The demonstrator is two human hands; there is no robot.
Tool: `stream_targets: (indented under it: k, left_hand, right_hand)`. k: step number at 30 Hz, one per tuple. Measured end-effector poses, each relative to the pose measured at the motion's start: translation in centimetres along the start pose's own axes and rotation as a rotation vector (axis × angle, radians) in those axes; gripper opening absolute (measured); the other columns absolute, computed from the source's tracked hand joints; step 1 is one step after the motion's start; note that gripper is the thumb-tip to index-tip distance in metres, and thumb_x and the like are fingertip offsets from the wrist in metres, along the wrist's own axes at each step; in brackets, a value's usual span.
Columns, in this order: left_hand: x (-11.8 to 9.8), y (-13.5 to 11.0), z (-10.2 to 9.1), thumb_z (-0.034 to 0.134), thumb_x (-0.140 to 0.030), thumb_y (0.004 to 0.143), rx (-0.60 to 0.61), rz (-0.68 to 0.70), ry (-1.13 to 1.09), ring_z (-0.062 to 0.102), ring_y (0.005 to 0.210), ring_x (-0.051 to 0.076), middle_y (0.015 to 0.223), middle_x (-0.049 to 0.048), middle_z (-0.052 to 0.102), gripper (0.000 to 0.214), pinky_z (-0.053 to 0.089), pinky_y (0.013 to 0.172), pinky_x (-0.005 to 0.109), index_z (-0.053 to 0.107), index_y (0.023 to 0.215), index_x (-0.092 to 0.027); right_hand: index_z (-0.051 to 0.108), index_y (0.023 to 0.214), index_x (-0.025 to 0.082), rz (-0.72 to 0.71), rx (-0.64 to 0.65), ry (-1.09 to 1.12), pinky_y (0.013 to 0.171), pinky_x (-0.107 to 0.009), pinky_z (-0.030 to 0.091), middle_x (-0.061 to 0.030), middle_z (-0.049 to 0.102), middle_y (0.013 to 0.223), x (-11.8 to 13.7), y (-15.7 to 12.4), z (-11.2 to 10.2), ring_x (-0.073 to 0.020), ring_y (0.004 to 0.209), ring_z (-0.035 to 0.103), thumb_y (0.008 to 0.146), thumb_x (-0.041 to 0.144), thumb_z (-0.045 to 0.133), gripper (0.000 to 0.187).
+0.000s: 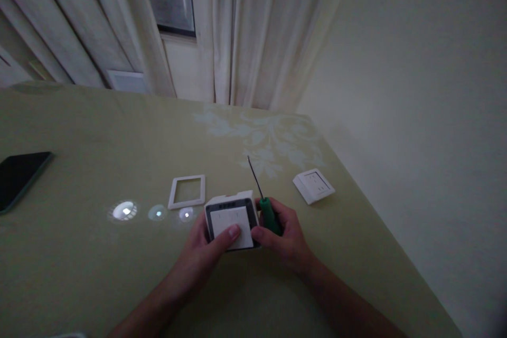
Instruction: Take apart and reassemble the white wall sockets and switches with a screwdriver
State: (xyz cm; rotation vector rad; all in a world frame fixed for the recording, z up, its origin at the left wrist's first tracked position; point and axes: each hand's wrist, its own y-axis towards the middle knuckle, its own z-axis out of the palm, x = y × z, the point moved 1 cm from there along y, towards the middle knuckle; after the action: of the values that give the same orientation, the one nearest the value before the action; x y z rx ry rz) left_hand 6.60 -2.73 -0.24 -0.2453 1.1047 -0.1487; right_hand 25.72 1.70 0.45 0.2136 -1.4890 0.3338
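Low in the middle of the view, my left hand [212, 245] grips a white wall switch [228, 219] with a dark inner frame, its thumb lying on the white front panel. My right hand [287, 235] is wrapped round the green handle of a screwdriver [270, 216], whose thin shaft points up and away from me. The right thumb also touches the switch's right edge. Just beyond the left hand, a white square cover frame [172, 194] lies flat on the table. The fingers beneath the switch are hidden.
A white wall socket [315, 186] sits to the right, near the edge of the green-covered table [119, 132]. At the far left lies a dark phone [21, 177]. Curtains [261, 31] hang behind the table, and a bare wall [428, 116] runs along its right side.
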Motion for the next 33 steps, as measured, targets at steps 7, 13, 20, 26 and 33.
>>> stream_targets:
  k: [7,13,20,26,33]
  left_hand:
    - [-0.4,-0.2,-0.1,0.09,-0.052,0.084,0.036,0.049,0.099,0.078,0.109,0.032,0.121,0.0112,0.081,0.077,0.065,0.092,0.04,0.055,0.145,-0.023]
    - [0.3,0.2,-0.8,0.089,-0.045,0.088,0.052,0.11,0.143,0.078,0.11,0.029,0.123,0.0068,0.079,0.078,0.065,0.092,0.037,0.048,0.151,-0.029]
    - [0.2,0.3,-0.6,0.087,-0.046,0.089,0.054,0.103,0.12,0.077,0.111,0.03,0.128,0.01,0.077,0.079,0.065,0.092,0.04,0.045,0.153,-0.027]
    - [-0.3,0.6,-0.3,0.087,-0.047,0.088,0.08,0.134,0.175,0.076,0.113,0.031,0.129,0.0126,0.075,0.083,0.064,0.096,0.042,0.041,0.154,-0.025]
    - [-0.8,0.3,0.3,0.085,-0.047,0.09,0.048,0.166,0.249,0.076,0.11,0.028,0.128,0.0093,0.075,0.078,0.065,0.092,0.039,0.041,0.15,-0.027]
  right_hand:
    - [0.064,0.098,0.02,-0.017,0.015,-0.019,0.051,-0.022,0.034,0.006,0.049,0.07,1.2,0.0,0.6,-0.0102,0.06,0.039,0.073,0.047,0.091,0.046]
    - [0.065,0.104,0.019,-0.016,-0.014,-0.041,0.05,-0.022,0.034,0.0068,0.047,0.069,1.3,0.1,0.7,-0.0104,0.059,0.039,0.072,0.048,0.091,0.051]
    - [0.068,0.108,0.019,0.005,-0.014,-0.024,0.052,-0.022,0.036,0.0072,0.048,0.067,0.4,0.4,0.1,-0.0103,0.059,0.04,0.073,0.052,0.092,0.054]
    - [0.07,0.105,0.02,0.021,-0.029,-0.023,0.052,-0.023,0.038,0.0078,0.049,0.065,0.6,0.7,-0.2,-0.0109,0.058,0.042,0.068,0.048,0.097,0.054]
    - [0.069,0.108,0.02,-0.002,-0.026,-0.048,0.052,-0.023,0.037,0.0076,0.049,0.066,0.6,0.7,-0.3,-0.011,0.058,0.042,0.073,0.049,0.093,0.051]
